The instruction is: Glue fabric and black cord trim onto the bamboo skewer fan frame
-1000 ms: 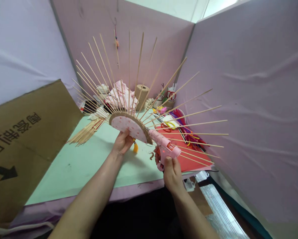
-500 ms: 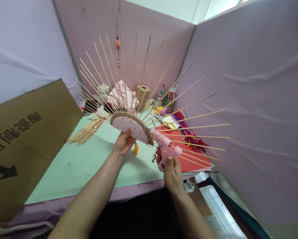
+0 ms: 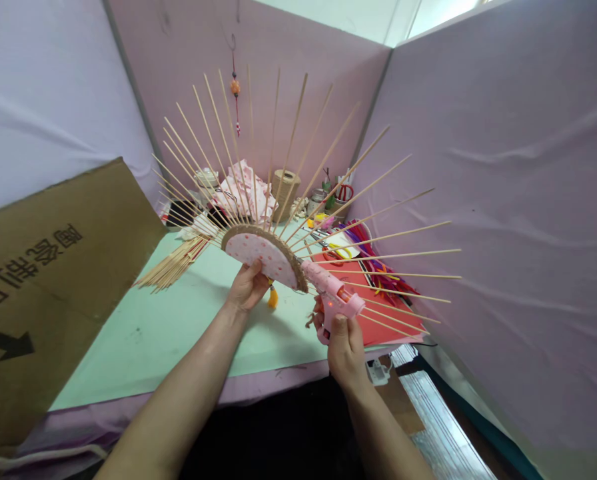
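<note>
- Half-round panel [image 3: 273,260], covered in dotted cloth, is held up over the desk [image 3: 178,340] in the head view. A brown rim [image 3: 258,231] follows its curve, with thin wooden sticks [image 3: 428,253] spreading outward from it.
- Compared with a second ago, the panel and its sticks appear slightly farther right in view; against the half-second-old picture, they barely differ. Both grips look the same, so the glue gun [image 3: 328,283] remains lined up with the same end of the rim.
- The left hand [image 3: 247,288] grips the panel near its lower edge, thumb on the dotted face; its other fingers are mostly hidden. The panel lies just beyond this hand.
- The right hand [image 3: 347,343] is closed around the pink gun's handle, to the right of the panel. The nozzle is at or just beside the rim; contact cannot be told, nor whether the trigger is pressed.
- A yellow tassel [image 3: 273,298] shows below the panel. Left of it lies a bundle of sticks [image 3: 173,269]; a red sheet [image 3: 373,333] lies to the right. The twine spool [image 3: 284,190] stands behind.
</note>
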A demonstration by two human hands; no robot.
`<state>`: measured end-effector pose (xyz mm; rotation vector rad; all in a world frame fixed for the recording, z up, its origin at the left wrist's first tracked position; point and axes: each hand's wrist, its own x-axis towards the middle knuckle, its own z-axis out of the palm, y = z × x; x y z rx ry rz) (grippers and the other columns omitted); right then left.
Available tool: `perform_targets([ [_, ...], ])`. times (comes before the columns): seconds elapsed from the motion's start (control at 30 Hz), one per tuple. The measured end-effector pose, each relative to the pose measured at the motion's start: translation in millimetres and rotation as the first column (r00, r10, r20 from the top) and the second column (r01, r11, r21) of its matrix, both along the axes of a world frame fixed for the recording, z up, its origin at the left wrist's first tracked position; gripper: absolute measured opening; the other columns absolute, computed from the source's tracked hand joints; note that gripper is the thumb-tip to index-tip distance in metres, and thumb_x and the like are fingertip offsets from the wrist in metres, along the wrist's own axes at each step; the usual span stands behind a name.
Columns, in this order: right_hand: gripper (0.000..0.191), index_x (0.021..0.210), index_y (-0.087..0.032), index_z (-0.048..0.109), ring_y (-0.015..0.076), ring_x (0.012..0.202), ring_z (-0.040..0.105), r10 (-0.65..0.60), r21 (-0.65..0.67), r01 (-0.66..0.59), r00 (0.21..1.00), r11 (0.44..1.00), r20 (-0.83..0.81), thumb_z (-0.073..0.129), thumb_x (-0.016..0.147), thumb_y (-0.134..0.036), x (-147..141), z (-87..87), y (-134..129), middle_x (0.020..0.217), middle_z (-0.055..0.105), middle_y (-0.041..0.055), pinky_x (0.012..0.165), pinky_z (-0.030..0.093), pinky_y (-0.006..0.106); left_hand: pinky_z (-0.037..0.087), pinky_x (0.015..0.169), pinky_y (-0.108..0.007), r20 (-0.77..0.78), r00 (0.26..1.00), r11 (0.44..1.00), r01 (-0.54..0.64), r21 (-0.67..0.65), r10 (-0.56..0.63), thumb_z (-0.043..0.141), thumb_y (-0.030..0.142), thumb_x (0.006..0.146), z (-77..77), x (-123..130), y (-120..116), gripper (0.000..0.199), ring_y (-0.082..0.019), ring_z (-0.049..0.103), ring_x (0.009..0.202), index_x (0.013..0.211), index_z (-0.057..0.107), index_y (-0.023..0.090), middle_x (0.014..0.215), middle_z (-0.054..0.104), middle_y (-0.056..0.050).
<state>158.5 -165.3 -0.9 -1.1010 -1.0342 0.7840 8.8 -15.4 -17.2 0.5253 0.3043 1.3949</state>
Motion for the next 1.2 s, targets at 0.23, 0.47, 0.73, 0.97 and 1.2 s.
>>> perform_targets([
  [0.23,0.056,0.1,-0.015,0.066,0.0123,0.06,0.056,-0.01,-0.024,0.01,1.0,1.0,-0.012,0.052,0.083,-0.067,1.5,-2.0,1.0,0.074,0.062,0.0042,0.053,0.047,0.024,0.05,0.085,-0.03,0.003,1.0,1.0,-0.01,-0.018,0.01,0.083,0.022,0.068,1.6,0.3,-0.6,0.049,-0.015,0.068,0.082,0.112,0.063,0.024,0.089,0.075,0.001],
  [0.47,0.056,0.094,-0.016,0.064,0.0121,0.061,0.055,-0.034,-0.073,0.029,0.998,0.997,-0.061,0.055,0.079,-0.069,2.8,-7.1,2.0,0.073,0.06,0.0029,0.052,0.047,0.024,0.051,0.08,-0.03,0.004,1.0,0.999,-0.025,-0.03,0.025,0.085,0.018,0.063,4.9,0.7,-0.7,0.046,-0.015,0.067,0.081,0.105,0.066,0.022,0.09,0.075,0.0],
  [0.73,0.055,0.099,-0.015,0.063,0.0128,0.06,0.054,-0.008,-0.04,0.007,1.0,0.999,-0.027,0.051,0.083,-0.067,2.2,-2.4,2.9,0.072,0.059,0.0024,0.053,0.046,0.025,0.05,0.082,-0.031,-0.024,0.999,0.999,-0.041,-0.029,0.041,0.086,0.022,0.062,6.6,1.4,-2.5,0.05,-0.015,0.066,0.084,0.107,0.065,0.022,0.091,0.074,0.0],
  [0.97,0.047,0.103,-0.017,0.062,0.0159,0.065,0.054,-0.072,-0.041,0.085,0.968,0.996,0.239,0.043,0.091,-0.058,5.8,2.8,1.9,0.078,0.06,0.0047,0.056,0.045,0.028,0.049,0.085,-0.03,-0.043,0.995,0.996,-0.09,0.02,0.091,0.088,0.021,0.059,6.5,2.6,-2.2,0.058,-0.014,0.066,0.086,0.111,0.063,0.028,0.092,0.073,0.002],
  [1.2,0.028,0.104,-0.02,0.057,0.0187,0.088,0.056,0.053,-0.025,-0.048,0.759,0.999,0.649,0.04,0.098,-0.041,16.6,23.5,-9.4,0.095,0.059,0.0058,0.079,0.045,0.031,0.048,0.086,-0.03,-0.068,0.976,0.978,-0.209,0.012,0.209,0.087,0.018,0.059,8.2,1.0,2.9,0.048,-0.014,0.065,0.088,0.1,0.065,0.027,0.09,0.073,0.002],
])
